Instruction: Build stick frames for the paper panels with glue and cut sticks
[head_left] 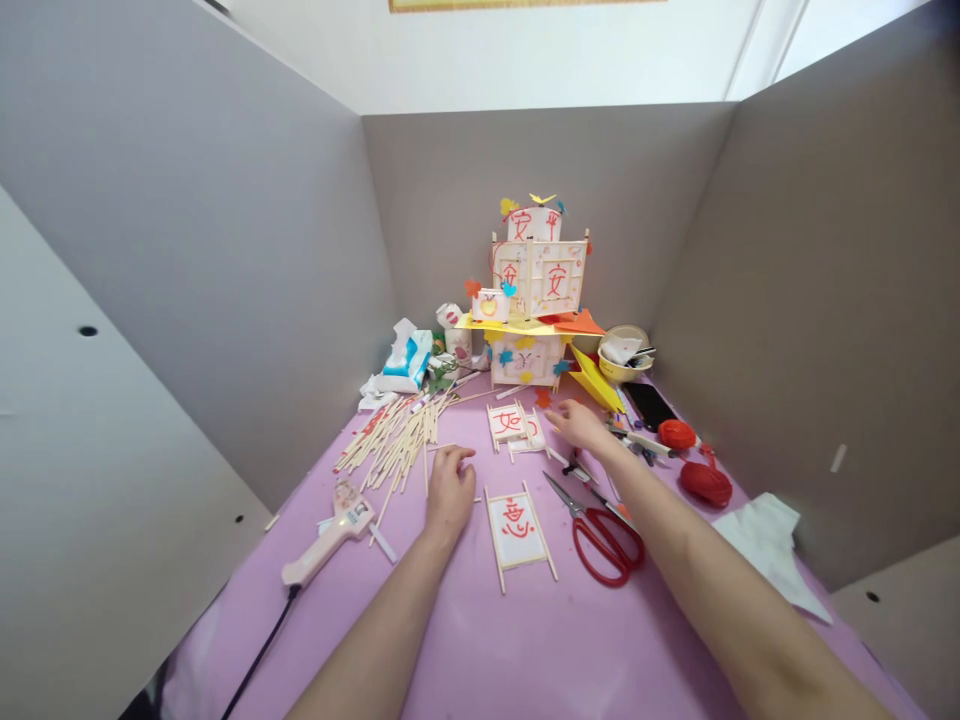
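My left hand (451,490) rests on the purple tabletop, fingers loosely bent and thumb apart, with nothing visible in it. My right hand (577,422) reaches forward beside two small stick-framed paper panels (508,421), one overlapping the other; its fingers are slightly apart and I see nothing held. Between my forearms lies a larger stick-framed panel (517,530) with a red character. Red-handled scissors (606,545) lie to its right, blades partly spread. Behind stands a tiered lantern-like model (538,280) of paper and sticks, decorated with red characters and colored cutouts.
Many loose wooden sticks (397,440) and a corded glue gun (337,530) lie at left, near a tissue pack (406,358). At right are red yarn balls (705,484), a phone (649,406), a bowl (624,368) and a white tissue (765,540). Grey partitions (615,160) enclose the table.
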